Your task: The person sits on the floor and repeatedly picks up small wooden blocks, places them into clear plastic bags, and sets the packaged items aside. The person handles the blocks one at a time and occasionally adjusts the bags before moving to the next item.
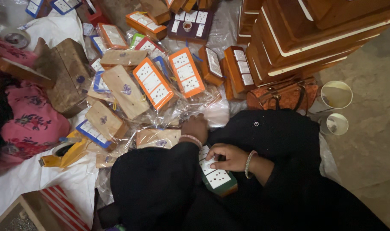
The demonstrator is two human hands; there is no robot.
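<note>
My right hand (227, 157) rests on a green wooden block with white dotted panels (218, 178) lying on my lap, fingers curled over its top edge. My left hand (195, 127) reaches forward onto clear plastic wrapping (212, 112) on the floor, next to a wrapped bare-wood block (157, 137); whether it grips the plastic is hidden. Both arms wear black sleeves and beaded bracelets.
Several orange, blue and bare-wood blocks in plastic bags (154, 84) lie spread ahead. Stacked wooden trays (306, 34) and an orange handbag (282, 95) stand at right, with two paper cups (335, 95). A person in pink (30, 124) sits at left beside a yellow tape dispenser (66, 153).
</note>
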